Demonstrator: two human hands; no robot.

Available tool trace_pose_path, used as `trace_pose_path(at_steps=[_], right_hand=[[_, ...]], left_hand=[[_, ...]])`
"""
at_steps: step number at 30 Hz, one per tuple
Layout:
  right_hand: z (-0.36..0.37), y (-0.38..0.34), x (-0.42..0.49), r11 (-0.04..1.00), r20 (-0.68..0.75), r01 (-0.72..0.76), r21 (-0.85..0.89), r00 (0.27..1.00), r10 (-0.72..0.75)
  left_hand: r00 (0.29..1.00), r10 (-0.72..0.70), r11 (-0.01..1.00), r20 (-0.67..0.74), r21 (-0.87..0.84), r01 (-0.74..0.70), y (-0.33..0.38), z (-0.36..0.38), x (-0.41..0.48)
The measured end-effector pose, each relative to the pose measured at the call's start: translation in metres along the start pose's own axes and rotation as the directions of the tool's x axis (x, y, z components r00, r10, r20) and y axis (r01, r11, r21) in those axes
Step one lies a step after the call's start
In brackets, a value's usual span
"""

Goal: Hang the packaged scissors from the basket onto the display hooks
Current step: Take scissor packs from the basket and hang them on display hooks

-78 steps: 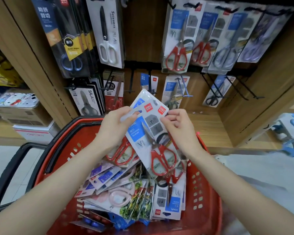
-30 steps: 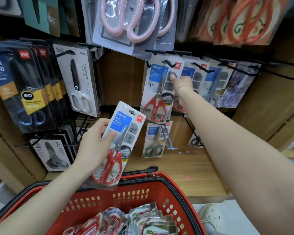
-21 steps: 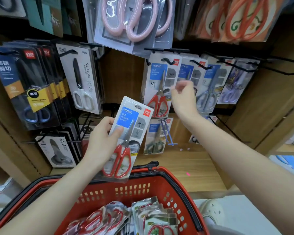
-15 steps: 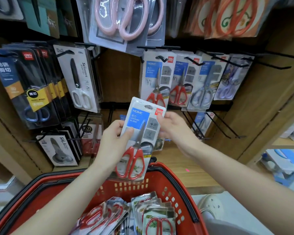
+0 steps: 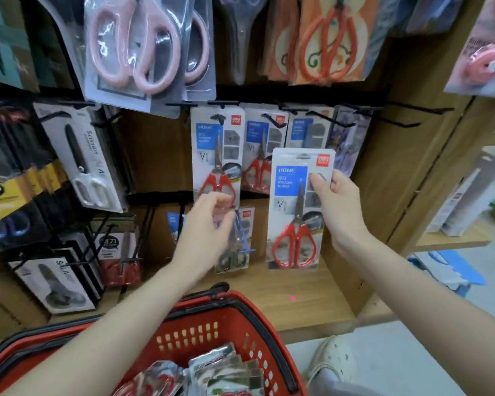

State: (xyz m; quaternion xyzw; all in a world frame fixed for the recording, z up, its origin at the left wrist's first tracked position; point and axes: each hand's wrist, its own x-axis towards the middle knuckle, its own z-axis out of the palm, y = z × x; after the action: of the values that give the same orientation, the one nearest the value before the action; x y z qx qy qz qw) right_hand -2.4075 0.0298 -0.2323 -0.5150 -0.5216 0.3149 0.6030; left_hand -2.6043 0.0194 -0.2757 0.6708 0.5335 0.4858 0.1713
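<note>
My right hand [image 5: 336,205] grips a red-handled scissors pack [image 5: 296,208] by its right edge and holds it upright in front of the middle hook row. My left hand [image 5: 209,227] hovers just left of it with loosely curled fingers and holds nothing. It is blurred, below a matching hung scissors pack [image 5: 216,155] on a black hook [image 5: 219,118]. A second red-handled pack [image 5: 262,155] hangs beside that one. The red basket [image 5: 240,321] below holds several more packaged scissors [image 5: 212,375].
Pink scissors packs [image 5: 137,50] and orange packs [image 5: 323,38] hang on the top row. White-handled scissors [image 5: 86,155] and dark packs hang at left. Bare black hooks [image 5: 412,112] stick out at the right. A wooden shelf [image 5: 312,295] runs under the display.
The pack has passed from my left hand to my right, which has raised it to the right toward the hooks. My left hand has let go and drifted leftward.
</note>
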Motion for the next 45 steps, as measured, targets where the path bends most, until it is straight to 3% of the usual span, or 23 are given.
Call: trace_pose_path(at_steps=[5,9,13,20,26,31,34,37,40,43,45], right_hand=[[0.020,-0.004,0.032,0.998,-0.016,0.061,-0.027,0.998,-0.061],[0.035,-0.009,0.057,0.994,-0.067,0.084,-0.073,0.994,-0.089],[0.040,-0.011,0.067,0.983,-0.078,0.139,-0.121,0.986,-0.149],[0.034,-0.004,0.058,0.962,-0.048,0.223,-0.158,0.971,-0.233],[0.039,-0.007,0.066,0.958,-0.091,0.198,-0.209,0.971,-0.220],[0.043,-0.009,0.064,0.968,-0.064,0.168,-0.189,0.981,-0.182],[0.041,-0.008,0.050,0.963,-0.096,0.234,-0.130,0.964,-0.247],[0.035,-0.006,0.038,0.970,-0.105,0.236,-0.061,0.965,-0.241],[0.032,-0.008,0.034,0.986,-0.104,0.165,-0.016,0.981,-0.166],[0.032,-0.011,0.035,0.996,-0.114,0.095,-0.003,0.989,-0.094],[0.031,-0.012,0.035,0.998,-0.107,0.062,-0.014,0.992,-0.064]], left_hand=[[0.987,-0.123,0.981,-0.106,0.136,0.137,-0.040,-0.015,0.049],[0.961,-0.253,0.961,-0.111,0.089,0.264,-0.058,-0.018,0.077],[0.962,-0.268,0.963,-0.045,-0.006,0.268,-0.062,-0.009,0.091],[0.949,-0.304,0.952,-0.089,-0.066,0.299,-0.057,0.002,0.099],[0.946,-0.308,0.951,-0.096,-0.060,0.304,-0.049,0.002,0.101],[0.957,-0.265,0.964,-0.119,-0.039,0.263,-0.052,-0.007,0.096],[0.962,-0.225,0.974,-0.155,-0.008,0.227,-0.056,-0.015,0.094],[0.964,-0.060,0.995,-0.260,0.057,0.077,-0.053,-0.017,0.090],[0.950,0.053,0.999,-0.307,0.009,-0.053,-0.025,-0.010,0.083],[0.905,0.172,0.985,-0.389,0.060,-0.161,0.012,0.000,0.079],[0.916,0.162,0.985,-0.368,-0.001,-0.174,0.030,0.005,0.078]])
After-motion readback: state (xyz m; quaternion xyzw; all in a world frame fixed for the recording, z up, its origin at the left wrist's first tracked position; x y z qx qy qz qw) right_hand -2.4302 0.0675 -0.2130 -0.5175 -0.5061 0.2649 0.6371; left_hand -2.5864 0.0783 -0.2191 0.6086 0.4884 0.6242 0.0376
